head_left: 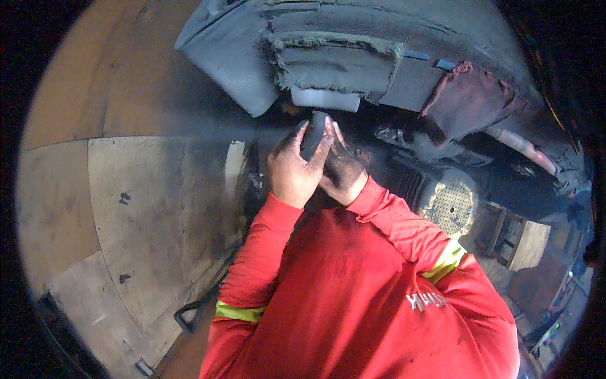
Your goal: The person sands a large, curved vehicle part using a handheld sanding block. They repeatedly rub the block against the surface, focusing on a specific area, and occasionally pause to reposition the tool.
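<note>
The dark block (314,134) stands nearly upright between both hands, at the middle of the view just below the grey padded mass (328,57). Its long axis runs near to far and tilts slightly right at the top. The left hand (292,167) wraps it from the left, fingers closed over its face, with the thumb side toward the near end. The right hand (344,169), blackened with grime, lies just behind and to the right, its fingers (338,132) pressed against the block's right edge, so both hands hold it, the left taking more of it. The block's far end sits just below a pale flat piece (325,99) under the padding; whether they touch cannot be told. To the right, near the right hand, lies a dark engine-like unit with a perforated round cover (449,205), and farther right a small wooden stool (519,239). On the left spreads a floor of worn boards (145,208), well apart from the hands. Red sleeves (265,252) fill the near side.
</note>
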### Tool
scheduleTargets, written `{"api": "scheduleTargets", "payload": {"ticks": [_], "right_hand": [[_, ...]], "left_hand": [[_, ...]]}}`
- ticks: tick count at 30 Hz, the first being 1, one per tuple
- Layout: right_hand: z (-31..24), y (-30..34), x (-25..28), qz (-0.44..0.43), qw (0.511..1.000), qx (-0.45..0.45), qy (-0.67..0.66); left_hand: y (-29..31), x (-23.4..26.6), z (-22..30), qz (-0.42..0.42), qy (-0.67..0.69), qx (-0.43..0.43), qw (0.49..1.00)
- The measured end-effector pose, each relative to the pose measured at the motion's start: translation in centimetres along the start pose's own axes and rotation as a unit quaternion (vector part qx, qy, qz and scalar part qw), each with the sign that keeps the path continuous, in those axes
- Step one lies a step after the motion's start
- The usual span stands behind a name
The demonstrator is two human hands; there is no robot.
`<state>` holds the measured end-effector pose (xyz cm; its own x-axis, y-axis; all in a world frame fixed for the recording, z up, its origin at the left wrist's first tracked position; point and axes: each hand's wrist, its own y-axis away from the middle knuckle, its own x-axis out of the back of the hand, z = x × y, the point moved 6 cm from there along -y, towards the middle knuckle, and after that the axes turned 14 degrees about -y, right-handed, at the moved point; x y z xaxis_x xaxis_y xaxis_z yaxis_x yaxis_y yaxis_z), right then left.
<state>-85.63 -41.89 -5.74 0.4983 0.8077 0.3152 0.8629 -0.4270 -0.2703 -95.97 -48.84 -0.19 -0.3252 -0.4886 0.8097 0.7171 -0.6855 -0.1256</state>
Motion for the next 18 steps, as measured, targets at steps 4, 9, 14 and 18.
{"api": "scheduleTargets", "payload": {"ticks": [4,9,14,18], "right_hand": [[0.5,0.0,0.1,-0.060,0.995,-0.075,0.003],[0.4,-0.7,0.6,-0.088,0.990,-0.105,0.019],[2.4,-1.4,1.2,-0.149,0.968,-0.198,0.020],[1.3,-1.7,1.4,-0.142,0.987,-0.066,0.029]], "left_hand": [[-1.4,-0.4,0.1,-0.017,-0.021,0.008,1.000],[-2.5,-1.0,-0.3,-0.095,-0.023,0.085,0.992],[-3.4,-2.2,-0.6,-0.110,-0.017,0.113,0.987],[-2.4,-1.7,-0.9,-0.060,0.015,0.094,0.994]]}}
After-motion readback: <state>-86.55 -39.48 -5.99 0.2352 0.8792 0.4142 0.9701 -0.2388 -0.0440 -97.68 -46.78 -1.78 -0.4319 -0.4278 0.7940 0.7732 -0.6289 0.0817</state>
